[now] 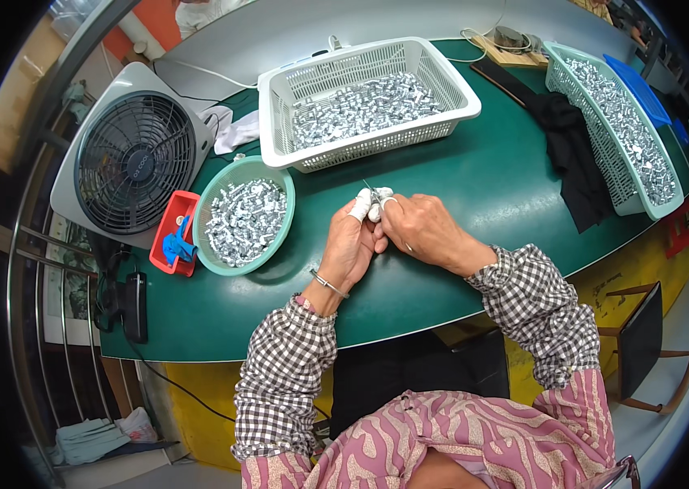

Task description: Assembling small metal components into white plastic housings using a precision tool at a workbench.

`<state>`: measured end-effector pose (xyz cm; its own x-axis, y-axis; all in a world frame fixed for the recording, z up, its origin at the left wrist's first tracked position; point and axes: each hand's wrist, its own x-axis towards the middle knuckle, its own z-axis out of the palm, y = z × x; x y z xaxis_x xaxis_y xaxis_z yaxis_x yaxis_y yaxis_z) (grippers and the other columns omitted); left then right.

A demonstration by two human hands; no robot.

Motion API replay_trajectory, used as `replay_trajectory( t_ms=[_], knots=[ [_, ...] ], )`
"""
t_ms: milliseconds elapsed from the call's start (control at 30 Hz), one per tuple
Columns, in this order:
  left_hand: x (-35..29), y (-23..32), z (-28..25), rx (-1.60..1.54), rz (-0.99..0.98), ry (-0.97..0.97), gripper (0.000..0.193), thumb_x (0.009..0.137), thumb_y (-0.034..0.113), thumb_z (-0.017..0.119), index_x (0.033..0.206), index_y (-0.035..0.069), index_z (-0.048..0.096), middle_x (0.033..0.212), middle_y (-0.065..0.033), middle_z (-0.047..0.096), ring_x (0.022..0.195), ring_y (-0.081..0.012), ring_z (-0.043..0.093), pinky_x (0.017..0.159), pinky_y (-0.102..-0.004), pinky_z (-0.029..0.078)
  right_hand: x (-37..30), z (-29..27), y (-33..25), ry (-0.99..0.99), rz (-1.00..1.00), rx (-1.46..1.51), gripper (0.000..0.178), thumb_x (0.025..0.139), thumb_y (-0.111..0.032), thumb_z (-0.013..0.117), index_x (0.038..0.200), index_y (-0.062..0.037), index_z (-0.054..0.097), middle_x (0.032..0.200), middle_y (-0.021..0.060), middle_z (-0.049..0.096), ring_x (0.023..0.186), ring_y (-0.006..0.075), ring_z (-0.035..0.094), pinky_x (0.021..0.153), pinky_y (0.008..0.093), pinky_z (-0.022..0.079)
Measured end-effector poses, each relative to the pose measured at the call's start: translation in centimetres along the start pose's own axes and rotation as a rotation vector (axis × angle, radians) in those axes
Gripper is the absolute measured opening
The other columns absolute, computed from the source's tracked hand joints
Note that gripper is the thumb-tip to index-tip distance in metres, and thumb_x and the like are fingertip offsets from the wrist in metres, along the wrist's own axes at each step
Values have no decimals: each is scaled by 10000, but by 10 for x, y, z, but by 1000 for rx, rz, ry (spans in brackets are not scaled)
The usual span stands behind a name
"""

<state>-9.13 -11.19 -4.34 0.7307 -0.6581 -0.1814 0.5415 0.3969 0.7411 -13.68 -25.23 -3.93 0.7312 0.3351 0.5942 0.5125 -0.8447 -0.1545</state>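
My left hand [350, 242] and my right hand [430, 234] meet above the middle of the green table. White wraps cover some of the fingertips. Between the pinched fingers is a small metal part [375, 196], with a thin, dark tip sticking out at the upper left; its shape is mostly hidden. The left fingers close around it from below. My right thumb and forefinger press together against it, and whether they grip a separate thing is not visible. Nearest to the left hand stands a round light-green basket [288, 213] full of small silver metal parts [247, 220].
Beyond my hands sits a large white basket [369, 151] of similar metal parts. A long green basket [605, 155] with more stands at the right, beside black cloth [568, 147]. At left are a fan [137, 159] and a red tray [167, 236] holding a blue item [178, 244].
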Motion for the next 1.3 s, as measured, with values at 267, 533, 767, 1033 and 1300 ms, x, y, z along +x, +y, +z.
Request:
replay_trajectory(
  t_ms=[267,533,767,1033,1300],
  knots=[
    [1,3,-1,-90,77,25,289,938,239,419,1045,-8,524,750,16,472,576,-71,437,425,-210,365,4,-5,-1,16,48,136,175,759,-50,553,654,-27,414,606,106,473,493,268,511,451,370,410],
    [2,6,-4,-82,47,-20,293,933,238,432,1070,-5,519,727,21,466,565,-66,427,422,-208,359,4,-7,-2,46,54,146,170,749,-29,563,652,-21,423,609,107,467,491,268,515,438,371,409],
    [1,7,-1,-46,0,-35,296,929,243,441,1075,-1,524,723,27,469,553,-63,419,415,-205,342,5,-9,1,74,25,125,174,769,-62,551,648,-31,430,583,107,490,487,270,533,432,363,427],
    [1,8,-3,-45,-29,-48,295,923,243,454,1071,0,530,733,27,473,564,-59,415,425,-196,330,2,-9,4,81,-2,135,168,768,-63,555,657,-29,433,585,115,490,495,269,539,437,368,431],
    [3,11,-5,-61,-22,-28,280,916,223,469,1092,12,520,723,34,471,572,-59,419,439,-193,326,3,-8,4,92,26,208,166,775,-62,552,663,-23,435,589,105,492,500,278,531,435,374,429]
  ],
)
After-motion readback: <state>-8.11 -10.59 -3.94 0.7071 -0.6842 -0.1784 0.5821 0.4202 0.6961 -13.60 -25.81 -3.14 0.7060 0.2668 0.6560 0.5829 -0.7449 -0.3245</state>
